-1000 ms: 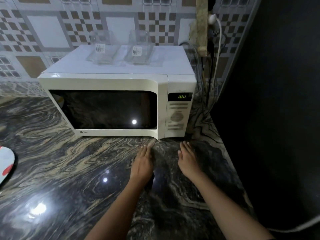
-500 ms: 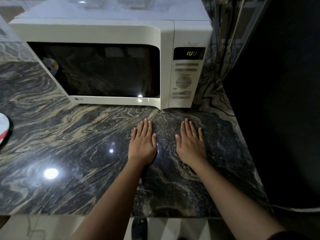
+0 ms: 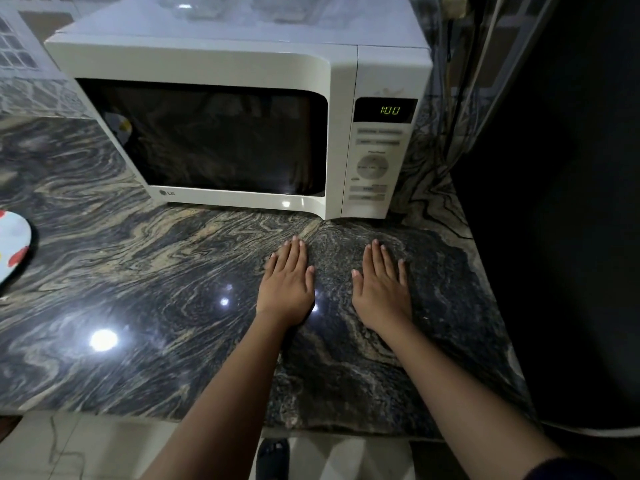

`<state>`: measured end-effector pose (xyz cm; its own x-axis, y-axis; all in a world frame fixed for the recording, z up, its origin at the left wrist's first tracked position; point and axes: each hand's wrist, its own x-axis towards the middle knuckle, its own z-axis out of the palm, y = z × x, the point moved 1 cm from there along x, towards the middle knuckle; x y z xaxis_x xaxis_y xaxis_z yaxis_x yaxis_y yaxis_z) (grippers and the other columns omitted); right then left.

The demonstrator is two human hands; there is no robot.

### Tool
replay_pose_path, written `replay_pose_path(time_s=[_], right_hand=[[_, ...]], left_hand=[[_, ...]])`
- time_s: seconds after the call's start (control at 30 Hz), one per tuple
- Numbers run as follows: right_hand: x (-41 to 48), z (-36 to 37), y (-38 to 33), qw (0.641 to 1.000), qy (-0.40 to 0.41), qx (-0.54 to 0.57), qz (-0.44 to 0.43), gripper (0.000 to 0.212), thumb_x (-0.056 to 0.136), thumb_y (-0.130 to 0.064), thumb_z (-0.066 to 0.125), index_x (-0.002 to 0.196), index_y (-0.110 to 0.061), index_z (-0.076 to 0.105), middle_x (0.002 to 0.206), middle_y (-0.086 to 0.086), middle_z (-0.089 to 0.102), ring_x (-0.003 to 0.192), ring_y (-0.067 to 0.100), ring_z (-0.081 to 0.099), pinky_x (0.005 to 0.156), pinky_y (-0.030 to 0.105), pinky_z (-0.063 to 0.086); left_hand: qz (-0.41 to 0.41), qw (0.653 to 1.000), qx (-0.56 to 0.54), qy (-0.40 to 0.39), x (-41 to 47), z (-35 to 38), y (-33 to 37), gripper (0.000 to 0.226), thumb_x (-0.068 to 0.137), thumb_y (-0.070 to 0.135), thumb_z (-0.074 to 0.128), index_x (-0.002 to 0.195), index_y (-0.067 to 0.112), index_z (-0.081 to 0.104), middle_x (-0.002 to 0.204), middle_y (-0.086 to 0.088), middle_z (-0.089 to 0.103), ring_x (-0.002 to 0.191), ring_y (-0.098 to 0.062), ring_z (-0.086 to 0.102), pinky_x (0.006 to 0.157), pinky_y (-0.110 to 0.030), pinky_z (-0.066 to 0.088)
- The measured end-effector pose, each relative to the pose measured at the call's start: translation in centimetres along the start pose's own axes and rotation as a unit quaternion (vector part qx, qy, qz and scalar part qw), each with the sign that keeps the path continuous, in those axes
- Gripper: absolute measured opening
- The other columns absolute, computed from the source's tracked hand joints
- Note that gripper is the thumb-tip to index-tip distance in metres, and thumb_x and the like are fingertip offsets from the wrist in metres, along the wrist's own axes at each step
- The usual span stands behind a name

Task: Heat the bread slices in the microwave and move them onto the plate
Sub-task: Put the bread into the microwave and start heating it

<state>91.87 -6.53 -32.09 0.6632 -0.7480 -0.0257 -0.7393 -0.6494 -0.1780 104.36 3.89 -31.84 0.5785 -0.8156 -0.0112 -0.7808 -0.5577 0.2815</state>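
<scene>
1. Both hands had drawn back a little from the microwave (image 3: 221, 67). The left hand (image 3: 287, 282) and right hand (image 3: 381, 289) lay flat on the counter (image 3: 138, 289), fingers straight, holding nothing.
2. Its door was shut and the display (image 3: 389, 110) read 1:00. No bread slices showed behind the dark window, so heating probably had not started.
3. The plate (image 3: 12, 244) sat well apart at the left edge of the swirled stone counter, below a tiled wall (image 3: 17, 46).

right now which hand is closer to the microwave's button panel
Right. The right hand lies flat on the counter straight in front of the button panel. The left hand lies flat beside it, further left, in front of the door corner.
</scene>
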Motion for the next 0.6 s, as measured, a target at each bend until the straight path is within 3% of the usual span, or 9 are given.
replay_pose_path(time_s=[0.2,0.4,0.5,0.6], right_hand=[[0.02,0.17,0.03,1.000,-0.004,0.001,0.002,0.060,0.097,-0.039,0.007,0.150,-0.012,-0.001,0.159,0.002,-0.008,0.146,0.013,-0.008,0.117,0.039,-0.007],[0.02,0.32,-0.07,1.000,0.009,0.001,0.002,0.083,0.076,-0.046,-0.017,0.150,-0.012,0.000,0.159,0.002,-0.005,0.146,0.013,-0.006,0.117,0.039,-0.007],[0.08,0.42,-0.08,1.000,0.013,0.004,0.003,0.087,0.073,-0.046,-0.019,0.150,-0.012,0.002,0.159,0.002,-0.004,0.147,0.014,-0.005,0.117,0.039,-0.006],[0.09,0.27,-0.11,1.000,0.010,0.010,0.004,0.087,0.073,-0.047,-0.019,0.150,-0.012,0.002,0.159,0.001,-0.004,0.147,0.013,-0.005,0.117,0.039,-0.006]], left_hand=[[-0.002,1.000,-0.001,0.002,-0.03,-0.06,0.08,0.055,0.101,0.032,0.014,0.149,0.013,-0.002,0.159,-0.002,-0.006,0.146,-0.013,-0.010,0.118,-0.031,-0.008],[-0.004,1.000,0.005,-0.002,-0.01,-0.10,0.07,0.056,0.098,0.035,0.007,0.149,0.014,-0.003,0.159,-0.001,-0.006,0.146,-0.012,-0.010,0.117,-0.030,-0.009],[-0.003,1.000,0.011,-0.007,0.07,-0.05,0.02,0.065,0.089,0.039,0.000,0.149,0.014,-0.003,0.159,-0.001,-0.006,0.146,-0.012,-0.010,0.117,-0.030,-0.009],[-0.004,1.000,0.013,-0.007,0.14,-0.03,0.00,0.060,0.095,0.037,0.003,0.149,0.014,-0.004,0.159,-0.001,-0.007,0.146,-0.013,-0.010,0.117,-0.030,-0.009]])
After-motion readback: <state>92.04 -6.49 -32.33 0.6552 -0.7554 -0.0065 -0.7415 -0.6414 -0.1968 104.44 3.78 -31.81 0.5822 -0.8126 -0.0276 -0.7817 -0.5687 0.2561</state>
